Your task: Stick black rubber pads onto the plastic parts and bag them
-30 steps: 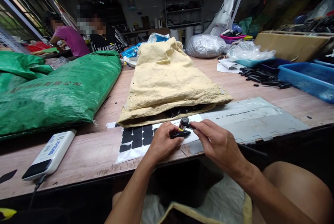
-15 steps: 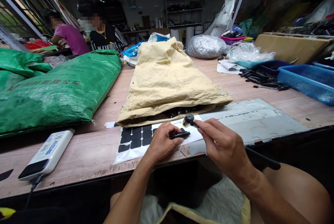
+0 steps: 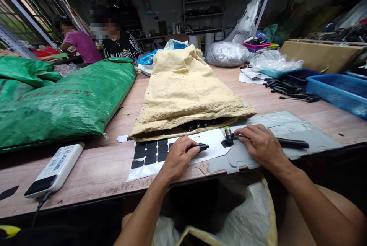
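My left hand [image 3: 181,155] is closed around a slim black pen-like tube [image 3: 203,147], whose end sticks out past the thumb. Beneath it lies a white sheet with black square stickers [image 3: 150,154]. A small hammer [image 3: 228,136], with a metal and yellow head and a black handle, rests low at the edge of a grey board [image 3: 304,131]. My right hand [image 3: 262,144] is closed over its handle, which shows again beyond the wrist. Just behind both hands, a cream woven sack [image 3: 183,89] lies with its mouth towards me, dark items inside.
On the left are a green sack [image 3: 63,104] and a white power bank [image 3: 56,167] with a cable. Black sticks [image 3: 289,90] and a blue basket [image 3: 341,91] stand at right. An open sack [image 3: 246,215] is below the table edge. Two people sit at the back left.
My right hand has lowered the hammer to the grey board and moved slightly right, turning its head over. My left hand stays nearly in place with the black tube.
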`<action>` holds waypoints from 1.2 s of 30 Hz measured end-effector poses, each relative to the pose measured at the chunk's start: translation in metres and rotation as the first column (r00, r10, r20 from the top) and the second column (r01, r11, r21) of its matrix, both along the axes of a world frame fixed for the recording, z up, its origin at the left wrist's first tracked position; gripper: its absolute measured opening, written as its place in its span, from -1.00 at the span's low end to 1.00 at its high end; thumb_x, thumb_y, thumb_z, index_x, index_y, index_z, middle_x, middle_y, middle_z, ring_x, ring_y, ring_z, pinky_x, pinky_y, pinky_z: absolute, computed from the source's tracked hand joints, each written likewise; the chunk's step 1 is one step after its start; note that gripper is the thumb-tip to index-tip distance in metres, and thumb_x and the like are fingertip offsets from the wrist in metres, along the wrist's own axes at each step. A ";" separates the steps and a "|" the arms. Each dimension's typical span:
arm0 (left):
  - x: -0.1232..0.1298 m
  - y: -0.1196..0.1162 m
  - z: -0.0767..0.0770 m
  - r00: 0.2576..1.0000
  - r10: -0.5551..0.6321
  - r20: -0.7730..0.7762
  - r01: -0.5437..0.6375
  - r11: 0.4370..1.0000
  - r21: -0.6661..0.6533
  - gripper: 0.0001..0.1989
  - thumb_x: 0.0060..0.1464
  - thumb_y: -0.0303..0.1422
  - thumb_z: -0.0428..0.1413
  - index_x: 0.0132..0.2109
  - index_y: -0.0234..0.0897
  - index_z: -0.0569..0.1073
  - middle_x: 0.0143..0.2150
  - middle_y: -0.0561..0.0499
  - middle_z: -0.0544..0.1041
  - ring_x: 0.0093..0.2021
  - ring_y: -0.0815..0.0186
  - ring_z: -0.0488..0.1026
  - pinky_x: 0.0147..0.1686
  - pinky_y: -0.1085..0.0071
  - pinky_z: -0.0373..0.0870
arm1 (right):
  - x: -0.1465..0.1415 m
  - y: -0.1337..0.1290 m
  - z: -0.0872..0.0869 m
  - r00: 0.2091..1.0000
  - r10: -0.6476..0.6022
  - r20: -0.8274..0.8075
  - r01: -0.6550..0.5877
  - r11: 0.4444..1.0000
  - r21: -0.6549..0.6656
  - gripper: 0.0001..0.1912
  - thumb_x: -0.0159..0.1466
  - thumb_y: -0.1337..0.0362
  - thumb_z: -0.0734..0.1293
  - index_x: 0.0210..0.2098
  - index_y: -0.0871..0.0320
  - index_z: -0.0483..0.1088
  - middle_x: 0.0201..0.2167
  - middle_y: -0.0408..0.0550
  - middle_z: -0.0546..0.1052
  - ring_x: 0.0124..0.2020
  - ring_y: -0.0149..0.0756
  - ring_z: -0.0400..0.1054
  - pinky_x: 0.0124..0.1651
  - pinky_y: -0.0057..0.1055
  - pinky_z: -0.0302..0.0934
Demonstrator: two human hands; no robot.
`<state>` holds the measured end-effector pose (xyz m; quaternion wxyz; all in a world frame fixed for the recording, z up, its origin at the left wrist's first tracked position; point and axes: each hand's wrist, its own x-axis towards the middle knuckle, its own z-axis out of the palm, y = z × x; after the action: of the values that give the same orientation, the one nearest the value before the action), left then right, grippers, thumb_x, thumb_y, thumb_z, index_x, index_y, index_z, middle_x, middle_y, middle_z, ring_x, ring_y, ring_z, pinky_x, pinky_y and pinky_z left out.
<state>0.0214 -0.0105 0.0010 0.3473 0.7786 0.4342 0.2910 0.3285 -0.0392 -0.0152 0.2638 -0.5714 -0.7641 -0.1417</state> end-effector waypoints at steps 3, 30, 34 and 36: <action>0.000 0.000 -0.001 1.000 -0.016 0.006 0.016 1.000 0.004 -0.78 0.30 -0.26 0.05 -0.24 -0.23 0.54 -0.22 0.01 0.50 -0.13 0.21 0.41 -0.09 0.31 0.24 | -0.011 -0.002 0.012 0.999 0.015 -0.038 -0.013 0.998 0.062 -0.78 0.30 0.36 0.32 -0.08 0.09 0.53 -0.10 0.03 0.53 -0.01 -0.02 0.31 0.01 -0.12 0.18; -0.001 -0.001 -0.003 0.998 -0.045 0.044 0.041 0.995 0.090 -0.81 0.33 -0.27 0.07 -0.06 -0.19 0.54 -0.12 -0.01 0.52 -0.05 0.20 0.41 0.00 0.30 0.27 | -0.096 0.021 0.023 0.870 0.472 -0.141 -0.491 0.855 -0.164 -0.86 0.36 0.19 0.34 -0.23 0.14 0.46 -0.29 -0.02 0.52 -0.14 -0.16 0.22 -0.04 -0.18 0.05; 0.000 -0.001 -0.004 0.998 -0.059 -0.023 0.061 0.992 0.112 -0.79 0.35 -0.27 0.03 -0.09 -0.19 0.55 -0.16 -0.02 0.53 -0.07 0.19 0.41 -0.01 0.28 0.27 | -0.094 0.020 0.019 0.857 0.490 -0.161 -0.512 0.844 -0.159 -0.82 0.31 0.14 0.38 -0.21 0.13 0.46 -0.29 -0.03 0.52 -0.16 -0.16 0.23 -0.02 -0.16 0.06; 0.000 -0.001 -0.004 0.997 -0.057 -0.047 0.063 0.991 0.120 -0.76 0.37 -0.26 -0.02 -0.10 -0.20 0.53 -0.15 -0.02 0.54 -0.07 0.19 0.40 -0.02 0.27 0.27 | -0.094 0.019 0.018 0.857 0.490 -0.160 -0.512 0.845 -0.154 -0.80 0.28 0.14 0.41 -0.22 0.13 0.45 -0.29 -0.03 0.52 -0.16 -0.15 0.23 -0.03 -0.17 0.06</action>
<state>0.0214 -0.0117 -0.0027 0.2983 0.8171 0.3995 0.2895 0.2346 -0.0200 0.0030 0.2788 -0.3817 -0.8804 0.0392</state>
